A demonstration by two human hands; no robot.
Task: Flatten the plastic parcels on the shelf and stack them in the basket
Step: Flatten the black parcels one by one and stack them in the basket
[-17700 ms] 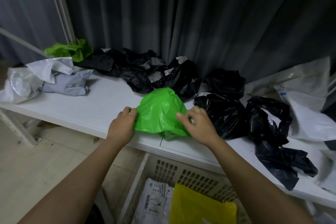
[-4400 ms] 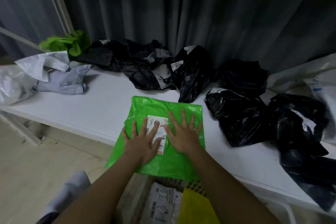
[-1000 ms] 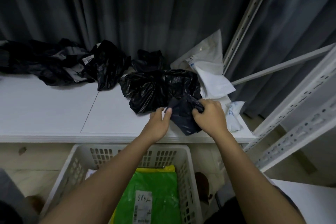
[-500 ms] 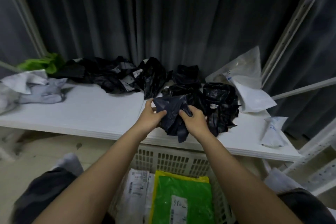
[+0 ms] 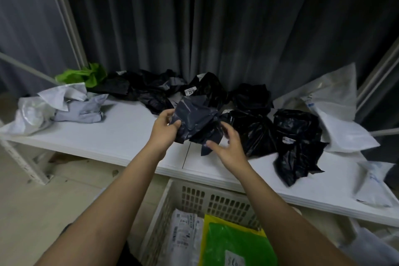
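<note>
Parcel (image 5: 195, 122), crumpled and dark, is grasped above the shelf (image 5: 121, 136) by the left hand (image 5: 164, 130); the right hand (image 5: 228, 147), fingers spread, touches its lower edge.

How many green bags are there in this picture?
2. One crumpled green bag lies at the far left back of the shelf. One flattened green bag lies on top in the basket. Others may be hidden underneath.
</note>
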